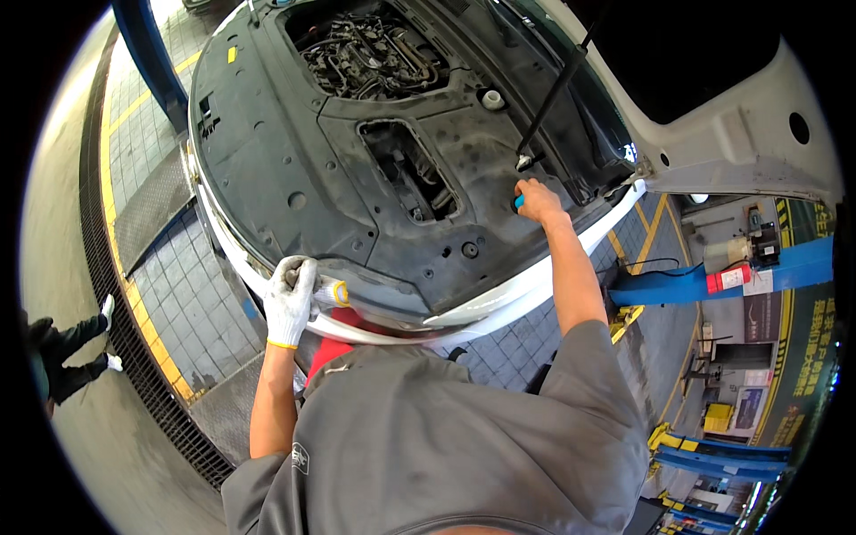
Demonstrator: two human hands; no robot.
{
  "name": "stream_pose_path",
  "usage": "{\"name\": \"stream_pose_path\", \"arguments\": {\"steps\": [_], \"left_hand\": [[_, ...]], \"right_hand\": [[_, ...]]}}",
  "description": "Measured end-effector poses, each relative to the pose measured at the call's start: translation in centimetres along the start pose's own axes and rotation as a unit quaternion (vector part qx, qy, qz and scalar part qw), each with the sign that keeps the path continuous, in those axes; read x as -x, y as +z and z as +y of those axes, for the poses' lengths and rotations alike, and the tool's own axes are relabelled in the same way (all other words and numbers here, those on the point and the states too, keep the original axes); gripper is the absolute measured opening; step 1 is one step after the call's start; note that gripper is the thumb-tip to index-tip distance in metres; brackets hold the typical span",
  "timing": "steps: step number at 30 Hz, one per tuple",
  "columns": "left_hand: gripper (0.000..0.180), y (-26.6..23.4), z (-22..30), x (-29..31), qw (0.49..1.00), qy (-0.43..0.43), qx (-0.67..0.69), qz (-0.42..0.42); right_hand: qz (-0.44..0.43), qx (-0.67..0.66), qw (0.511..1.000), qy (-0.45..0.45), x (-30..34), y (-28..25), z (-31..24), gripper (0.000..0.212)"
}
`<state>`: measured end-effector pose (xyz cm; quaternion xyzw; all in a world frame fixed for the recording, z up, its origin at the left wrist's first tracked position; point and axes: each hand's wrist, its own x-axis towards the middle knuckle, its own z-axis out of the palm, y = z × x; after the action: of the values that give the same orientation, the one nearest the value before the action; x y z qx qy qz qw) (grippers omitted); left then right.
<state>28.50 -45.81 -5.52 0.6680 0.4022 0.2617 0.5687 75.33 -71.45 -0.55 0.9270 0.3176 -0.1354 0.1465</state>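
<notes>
Overhead hangs the raised car's underside [294,169], a broad black undertray, with the tiled shop floor [178,312] and its yellow lines far below. My left hand [291,299], in a white glove with a yellow cuff, is clenched around the lip of the white front bumper [499,299], thumb and fingers pinching the edge, I judge to steady the panel from that side. A second white glove [332,292] sits bunched just beside it against the bumper, with something red [332,349] directly under it that I cannot identify. My right hand [537,201] is bare, reaching well apart from the left to the far edge of the undertray, and it is closed on a blue-handled tool [518,202]; only the end of the handle shows, so the tip and whatever fastener it meets are hidden behind my fingers. Just above that hand a thin black rod [555,96] slants away toward the wheel arch. Between my hands an oblong opening [410,169] in the tray shows dark parts inside, and farther out a larger opening [370,53] exposes hoses and engine parts, too tangled to sort out. Beyond my right hand stand blue lift arms [713,281]; beyond my left, another person's legs [76,352] are cut off at the rim. My grey shirt [428,437] blocks everything beneath me.
</notes>
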Motion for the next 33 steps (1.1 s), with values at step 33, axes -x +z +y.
{"name": "stream_pose_path", "arguments": {"steps": [33], "left_hand": [[0.011, 4.4, 1.6, -16.6, 0.979, 0.158, -0.101, -0.079]], "right_hand": [[0.357, -0.315, 0.87, 0.128, -22.2, -4.9, -4.8, 0.042]]}}
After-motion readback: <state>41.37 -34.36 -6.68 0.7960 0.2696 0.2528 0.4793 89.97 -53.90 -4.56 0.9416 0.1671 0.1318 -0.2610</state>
